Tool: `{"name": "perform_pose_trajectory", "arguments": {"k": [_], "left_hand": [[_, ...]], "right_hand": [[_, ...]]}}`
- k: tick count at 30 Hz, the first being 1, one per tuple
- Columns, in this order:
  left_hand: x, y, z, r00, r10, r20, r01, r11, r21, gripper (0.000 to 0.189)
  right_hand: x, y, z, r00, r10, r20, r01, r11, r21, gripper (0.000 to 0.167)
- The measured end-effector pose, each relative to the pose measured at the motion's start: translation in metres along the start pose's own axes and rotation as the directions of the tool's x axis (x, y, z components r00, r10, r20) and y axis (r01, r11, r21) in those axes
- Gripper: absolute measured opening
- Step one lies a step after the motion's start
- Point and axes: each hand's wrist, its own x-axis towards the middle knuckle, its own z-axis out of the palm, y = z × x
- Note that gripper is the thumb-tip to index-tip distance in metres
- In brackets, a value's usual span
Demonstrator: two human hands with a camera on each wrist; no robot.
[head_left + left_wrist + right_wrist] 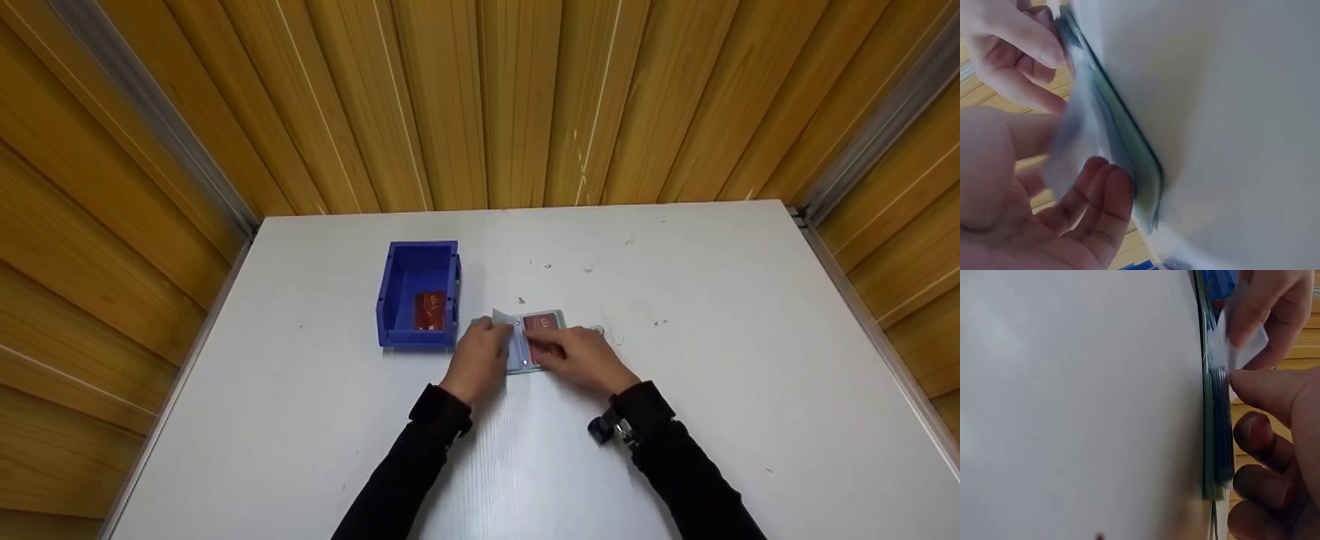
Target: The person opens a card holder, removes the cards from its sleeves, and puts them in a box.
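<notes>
A small card holder booklet [551, 319] with a pale green cover lies spread on the white table. My left hand [480, 352] pinches a raised translucent plastic sleeve page [1081, 121] on its left half. Snap buttons run along the binding. A red card [540, 322] shows in the sleeves on the right half. My right hand [581, 356] reaches over that half; one extended finger [1261, 388] touches the top of the page stack [1222, 433] near the binding. Its other fingers are bent beside the stack, with no thing visible between them.
A blue plastic bin [418, 337] stands left of the booklet, with a red card [430, 310] inside. The white table [247, 420] meets yellow wood-look panels [517, 105] at the back and sides.
</notes>
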Motion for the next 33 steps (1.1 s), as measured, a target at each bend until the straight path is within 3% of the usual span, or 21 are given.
{"name": "perform_pose_trajectory", "arguments": {"k": [4,7,13,20,23,27,30,33], "left_hand": [[0.000,0.000,0.000,0.999,-0.038,-0.019,0.039,0.999,0.021,0.023],[0.001,0.001,-0.002,0.997,-0.072,-0.016,0.073,0.997,0.037,0.027],[0.000,0.001,-0.004,0.995,-0.098,-0.021,0.100,0.991,0.088,0.034],[0.002,0.003,-0.002,0.997,-0.080,-0.009,0.080,0.973,0.215,0.028],[0.004,0.004,0.000,0.998,-0.062,0.022,0.059,0.991,0.124,0.031],[0.009,0.006,0.006,0.992,-0.079,0.100,0.088,0.991,-0.096,0.028],[0.014,0.008,0.009,0.979,-0.137,0.149,0.172,0.951,-0.258,0.025],[0.020,0.010,0.010,0.958,-0.211,0.195,0.272,0.885,-0.377,0.018]], "right_hand": [[-0.002,0.010,-0.007,0.998,0.036,-0.048,-0.040,0.996,-0.077,0.055],[-0.005,0.016,-0.013,0.996,0.078,-0.035,-0.082,0.991,-0.106,0.064],[-0.004,0.025,-0.018,0.990,0.142,0.023,-0.141,0.989,-0.035,0.076],[-0.001,0.031,-0.020,0.985,0.150,0.080,-0.158,0.981,0.109,0.074],[0.000,0.032,-0.020,0.983,0.153,0.098,-0.168,0.973,0.156,0.073],[0.001,0.034,-0.019,0.985,0.143,0.099,-0.159,0.971,0.177,0.075],[0.001,0.035,-0.019,0.987,0.133,0.086,-0.147,0.972,0.183,0.076],[0.001,0.036,-0.020,0.989,0.126,0.074,-0.138,0.972,0.190,0.075]]}}
